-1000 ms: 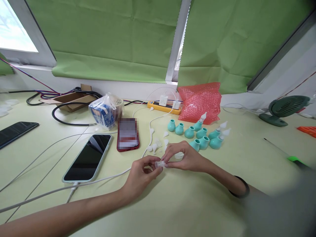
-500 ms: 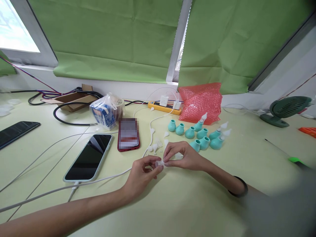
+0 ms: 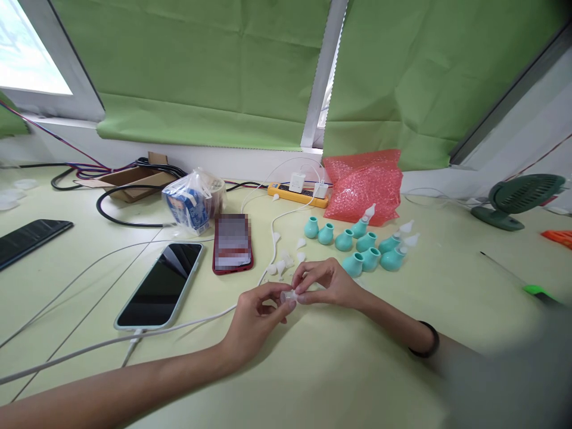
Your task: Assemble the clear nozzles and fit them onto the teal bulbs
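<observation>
My left hand (image 3: 257, 316) and my right hand (image 3: 325, 283) meet over the pale green table (image 3: 313, 369), both pinching one small clear plastic piece (image 3: 290, 295) between their fingertips. Just behind them lie several loose white cone tips (image 3: 281, 262). To the right of those stand several teal rubber bulbs (image 3: 364, 247), some fitted with white tips.
A phone with a dark screen (image 3: 161, 285) on a white cable lies left of my hands, a red phone (image 3: 232, 243) behind it. Further back are a wrapped carton (image 3: 190, 205), a yellow power strip (image 3: 297, 193), pink bubble wrap (image 3: 364, 185) and a green fan (image 3: 513, 199).
My right hand has turned slightly and its wrist has slid a little left, still on the clear piece. The left hand has hardly moved.
</observation>
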`<state>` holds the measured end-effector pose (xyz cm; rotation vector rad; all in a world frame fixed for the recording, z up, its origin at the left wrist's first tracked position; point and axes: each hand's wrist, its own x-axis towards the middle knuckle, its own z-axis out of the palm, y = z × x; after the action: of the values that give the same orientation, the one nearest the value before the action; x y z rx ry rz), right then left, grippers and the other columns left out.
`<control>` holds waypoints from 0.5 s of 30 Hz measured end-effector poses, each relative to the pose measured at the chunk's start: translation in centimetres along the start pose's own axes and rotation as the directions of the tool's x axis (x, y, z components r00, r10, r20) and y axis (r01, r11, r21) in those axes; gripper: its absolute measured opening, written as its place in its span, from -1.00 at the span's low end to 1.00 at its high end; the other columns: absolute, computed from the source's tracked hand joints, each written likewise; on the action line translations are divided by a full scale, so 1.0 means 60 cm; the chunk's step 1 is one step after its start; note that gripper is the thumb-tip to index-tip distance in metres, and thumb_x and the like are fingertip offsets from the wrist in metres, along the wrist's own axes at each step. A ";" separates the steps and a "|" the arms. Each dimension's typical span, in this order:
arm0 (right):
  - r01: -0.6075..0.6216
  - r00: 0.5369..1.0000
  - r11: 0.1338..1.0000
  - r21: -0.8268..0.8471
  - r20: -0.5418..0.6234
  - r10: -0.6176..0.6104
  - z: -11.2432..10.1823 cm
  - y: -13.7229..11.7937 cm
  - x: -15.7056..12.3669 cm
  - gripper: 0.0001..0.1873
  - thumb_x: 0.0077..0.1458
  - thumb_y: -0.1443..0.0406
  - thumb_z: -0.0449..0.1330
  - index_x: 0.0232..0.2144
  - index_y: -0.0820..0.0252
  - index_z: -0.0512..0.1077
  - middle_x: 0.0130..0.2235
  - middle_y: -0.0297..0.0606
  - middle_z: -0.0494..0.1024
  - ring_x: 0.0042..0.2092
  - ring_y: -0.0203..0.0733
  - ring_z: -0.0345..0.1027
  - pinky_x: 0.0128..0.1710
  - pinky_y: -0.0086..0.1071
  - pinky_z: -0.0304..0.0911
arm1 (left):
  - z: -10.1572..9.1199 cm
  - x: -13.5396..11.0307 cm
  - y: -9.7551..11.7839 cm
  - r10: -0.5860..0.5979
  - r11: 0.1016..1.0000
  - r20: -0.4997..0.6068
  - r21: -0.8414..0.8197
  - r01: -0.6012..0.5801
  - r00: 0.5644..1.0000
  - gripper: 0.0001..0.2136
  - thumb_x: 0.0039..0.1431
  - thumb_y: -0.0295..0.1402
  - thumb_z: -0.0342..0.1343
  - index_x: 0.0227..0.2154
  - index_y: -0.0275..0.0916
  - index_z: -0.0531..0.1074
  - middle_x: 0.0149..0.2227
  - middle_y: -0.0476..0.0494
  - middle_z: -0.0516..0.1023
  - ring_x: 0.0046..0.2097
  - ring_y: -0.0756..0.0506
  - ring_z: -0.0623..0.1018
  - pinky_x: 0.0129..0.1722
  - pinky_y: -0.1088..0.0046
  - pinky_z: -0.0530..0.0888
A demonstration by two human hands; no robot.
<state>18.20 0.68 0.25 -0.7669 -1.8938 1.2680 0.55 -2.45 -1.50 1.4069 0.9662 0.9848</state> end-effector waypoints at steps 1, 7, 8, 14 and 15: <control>-0.005 1.000 0.998 0.066 0.026 0.003 -0.001 -0.001 0.001 -0.86 -0.24 0.39 0.28 -0.49 0.15 0.51 -0.43 -0.30 0.44 -0.35 -0.29 0.31 -0.28 -0.36 0.22 | 0.001 -0.001 0.000 0.012 1.000 0.003 0.003 -0.012 1.000 -0.78 -0.07 -0.31 0.11 -0.34 -0.31 0.41 -0.43 -0.07 0.42 -0.47 0.03 0.41 -0.47 0.48 0.45; -0.167 0.985 0.965 0.200 -0.013 0.173 -0.001 -0.011 0.004 -0.77 -0.22 0.30 0.27 -0.38 0.22 0.47 -0.33 -0.24 0.44 -0.27 -0.25 0.30 -0.28 -0.38 0.23 | 0.000 -0.004 -0.002 0.058 0.996 -0.019 0.066 -0.057 0.998 -0.79 -0.07 -0.34 0.11 -0.32 -0.28 0.41 -0.39 -0.11 0.44 -0.37 -0.02 0.43 -0.43 0.49 0.44; -0.209 0.977 0.960 0.187 -0.002 0.213 0.000 -0.012 0.004 -0.74 -0.21 0.28 0.26 -0.36 0.24 0.46 -0.33 -0.23 0.45 -0.26 -0.25 0.31 -0.26 -0.37 0.23 | -0.001 -0.004 -0.002 0.065 0.996 -0.016 0.065 -0.064 0.998 -0.79 -0.07 -0.34 0.11 -0.32 -0.28 0.41 -0.37 -0.12 0.44 -0.35 -0.03 0.43 -0.42 0.48 0.44; -0.409 0.911 0.878 0.249 0.170 0.376 0.002 -0.008 0.004 -0.75 -0.20 0.23 0.25 -0.45 0.31 0.44 -0.50 -0.31 0.44 -0.48 -0.35 0.31 -0.41 -0.41 0.28 | -0.003 -0.005 0.000 0.078 0.991 0.035 0.103 -0.081 0.996 -0.81 0.00 -0.32 0.06 -0.31 -0.27 0.41 -0.34 -0.12 0.48 -0.32 -0.05 0.44 -0.39 0.47 0.42; -0.429 0.902 0.860 0.275 0.185 0.391 0.002 -0.006 0.004 -0.76 -0.21 0.24 0.25 -0.45 0.31 0.44 -0.52 -0.32 0.44 -0.49 -0.35 0.31 -0.43 -0.42 0.28 | -0.003 -0.005 0.000 0.076 0.990 0.035 0.118 -0.079 0.997 -0.81 0.00 -0.31 0.06 -0.31 -0.26 0.41 -0.33 -0.12 0.48 -0.31 -0.05 0.44 -0.38 0.48 0.42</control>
<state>17.93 0.72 0.60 -0.9736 -1.6095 1.8669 0.27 -2.64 -1.51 1.5644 0.9672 0.9734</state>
